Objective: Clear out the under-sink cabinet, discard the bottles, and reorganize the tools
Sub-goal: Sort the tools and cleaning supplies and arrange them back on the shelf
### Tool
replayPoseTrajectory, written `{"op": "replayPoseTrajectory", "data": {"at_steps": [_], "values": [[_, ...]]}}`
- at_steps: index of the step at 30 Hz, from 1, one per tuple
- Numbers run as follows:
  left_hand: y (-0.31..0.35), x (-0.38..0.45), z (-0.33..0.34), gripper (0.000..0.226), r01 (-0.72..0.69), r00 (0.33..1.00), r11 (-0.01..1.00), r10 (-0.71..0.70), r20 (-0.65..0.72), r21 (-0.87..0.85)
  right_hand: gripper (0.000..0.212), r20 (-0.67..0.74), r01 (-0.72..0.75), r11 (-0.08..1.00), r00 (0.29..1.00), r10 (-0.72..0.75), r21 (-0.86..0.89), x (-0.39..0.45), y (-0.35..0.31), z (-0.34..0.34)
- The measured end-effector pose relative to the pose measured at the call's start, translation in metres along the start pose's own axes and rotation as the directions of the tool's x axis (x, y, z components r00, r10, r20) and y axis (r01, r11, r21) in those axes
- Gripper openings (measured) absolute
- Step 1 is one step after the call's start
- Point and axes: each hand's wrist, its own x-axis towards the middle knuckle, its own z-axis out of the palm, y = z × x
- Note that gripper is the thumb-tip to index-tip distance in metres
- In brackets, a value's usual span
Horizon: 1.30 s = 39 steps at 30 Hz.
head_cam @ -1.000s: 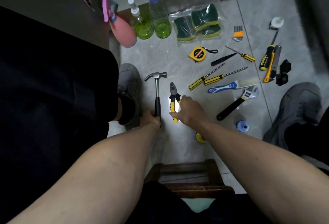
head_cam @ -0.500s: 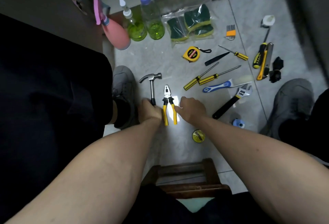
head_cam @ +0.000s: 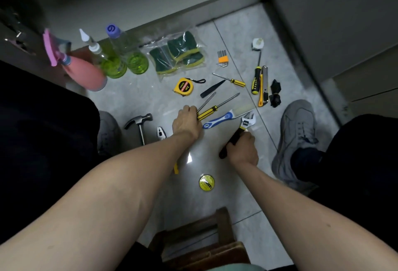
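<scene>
On floor, hands apparently gripping screwdrivers, wrench.

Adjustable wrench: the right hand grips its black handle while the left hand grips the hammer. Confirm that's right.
Not quite. The right hand does grip the adjustable wrench by its black handle, but the left hand is on the yellow-handled screwdrivers, not the hammer, which lies untouched on the floor to its left. The head view shows this.
</scene>
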Motion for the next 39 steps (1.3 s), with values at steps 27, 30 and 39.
{"op": "replayPoseTrajectory", "data": {"at_steps": [27,30,39], "values": [[-0.046,-0.061,0.029,0.019,0.311,0.94,0.934,-0.276,0.203,-0.173,0.043,0.093,-0.165,0.981,0.983,0.156,0.104,0.026,0.006,-0.012],[-0.045,-0.058,0.025,0.017,0.327,0.934,0.928,-0.289,0.209,-0.179,0.043,0.013,-0.122,0.992,0.993,0.121,0.044,0.024,0.004,-0.011],[-0.047,-0.051,0.03,0.024,0.38,0.92,0.897,-0.342,0.192,-0.224,0.02,-0.083,0.323,0.934,0.946,-0.314,0.15,0.045,-0.044,0.001]]}}
